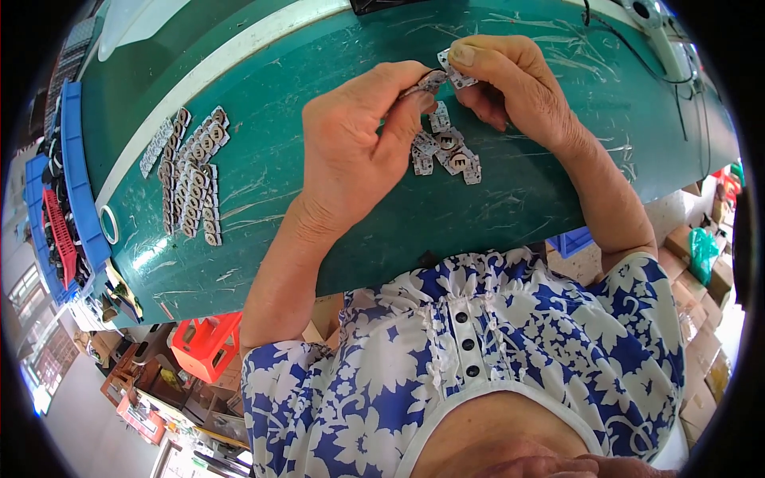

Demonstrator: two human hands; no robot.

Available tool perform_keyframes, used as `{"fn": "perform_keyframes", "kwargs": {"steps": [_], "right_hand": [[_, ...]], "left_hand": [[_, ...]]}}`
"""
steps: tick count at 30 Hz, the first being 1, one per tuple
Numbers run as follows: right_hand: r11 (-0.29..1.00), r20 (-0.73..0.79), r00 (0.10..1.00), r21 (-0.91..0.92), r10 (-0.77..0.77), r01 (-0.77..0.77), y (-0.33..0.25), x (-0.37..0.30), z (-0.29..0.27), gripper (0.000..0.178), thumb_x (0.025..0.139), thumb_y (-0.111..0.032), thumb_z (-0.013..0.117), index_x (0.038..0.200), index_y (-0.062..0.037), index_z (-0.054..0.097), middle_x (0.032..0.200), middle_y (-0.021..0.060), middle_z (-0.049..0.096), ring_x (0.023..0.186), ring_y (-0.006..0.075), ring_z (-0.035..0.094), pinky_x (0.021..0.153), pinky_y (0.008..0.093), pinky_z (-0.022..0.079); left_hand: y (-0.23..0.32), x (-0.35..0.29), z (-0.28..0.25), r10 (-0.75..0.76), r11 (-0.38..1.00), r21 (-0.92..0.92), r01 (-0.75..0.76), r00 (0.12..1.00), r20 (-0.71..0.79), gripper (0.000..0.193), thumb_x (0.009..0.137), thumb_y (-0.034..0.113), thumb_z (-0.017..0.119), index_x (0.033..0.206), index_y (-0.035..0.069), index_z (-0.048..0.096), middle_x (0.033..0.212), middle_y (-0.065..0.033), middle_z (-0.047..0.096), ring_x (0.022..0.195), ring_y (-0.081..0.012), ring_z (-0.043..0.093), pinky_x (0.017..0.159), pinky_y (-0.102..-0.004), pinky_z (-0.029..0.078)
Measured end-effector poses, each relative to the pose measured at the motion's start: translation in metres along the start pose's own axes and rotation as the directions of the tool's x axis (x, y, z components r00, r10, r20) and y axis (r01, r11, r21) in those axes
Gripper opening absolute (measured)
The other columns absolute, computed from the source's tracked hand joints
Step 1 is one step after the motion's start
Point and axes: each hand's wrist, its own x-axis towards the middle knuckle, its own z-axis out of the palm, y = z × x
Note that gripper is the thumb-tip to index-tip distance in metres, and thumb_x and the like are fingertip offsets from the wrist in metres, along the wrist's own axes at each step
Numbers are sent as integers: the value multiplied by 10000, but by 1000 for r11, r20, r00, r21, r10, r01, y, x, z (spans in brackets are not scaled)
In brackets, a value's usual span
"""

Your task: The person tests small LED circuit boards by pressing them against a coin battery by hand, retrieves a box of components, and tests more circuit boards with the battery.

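My left hand (355,135) pinches a small greyish circuit board (433,80) between thumb and fingers; most of it is hidden. Close beside it, my right hand (518,88) is closed on a small white circuit board (457,77), its thumb pressed on the face. The two held pieces nearly meet; I cannot tell if they touch. Below them on the green table (358,267) lies a loose group of similar boards (468,169), some carrying round metal coin cells (448,142). To the left, many boards with round cells (194,175) lie in overlapping rows.
A roll of tape (109,225) lies at the table's left end, next to a blue crate (84,183) and a red basket (59,231). A white stand (661,36) with a black cable is at the far right. Below the table is a red stool (205,346).
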Motion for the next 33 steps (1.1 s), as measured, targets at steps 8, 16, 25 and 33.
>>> {"fn": "perform_keyframes", "kwargs": {"steps": [8, 16, 25, 33], "right_hand": [[998, -139, 990, 46, -24, 31, 0, -5, 14, 364, 1073, -322, 501, 838, -60, 599, 576, -51, 449, 465, 17, 375, 422, 208, 285], [979, -104, 990, 169, -99, 115, 11, 4, 8, 423, 1074, -327, 488, 733, -78, 510, 542, -31, 395, 411, 53, 346, 393, 233, 275], [981, -39, 999, 190, -29, 36, 7, 5, 16, 443, 1068, -319, 492, 692, -88, 457, 530, -35, 352, 410, 61, 336, 384, 239, 278], [968, -88, 994, 236, -70, 89, 7, 3, 20, 433, 1068, -308, 500, 695, -91, 470, 534, -29, 358, 400, 71, 341, 376, 244, 302]], "left_hand": [[0, -1, 1, 40, 999, 2, -40, 998, -42, 187, 958, -4, 661, 1141, -34, 682, 982, -99, 748, 816, -131, 737, 638, -215, 563], [-1, 0, 9, -15, 996, -85, 5, 993, -118, 135, 971, 33, 662, 1093, -19, 689, 924, -67, 748, 753, -116, 721, 588, -205, 530], [-10, 4, 13, 214, 962, 221, -161, 948, -238, 93, 895, 0, 691, 979, 26, 659, 805, -111, 664, 610, -259, 629, 553, -322, 499], [-10, -2, 10, 201, 964, 207, -166, 966, -164, 107, 969, 48, 657, 1068, 18, 684, 830, -69, 728, 686, -123, 715, 586, -229, 529]]}}
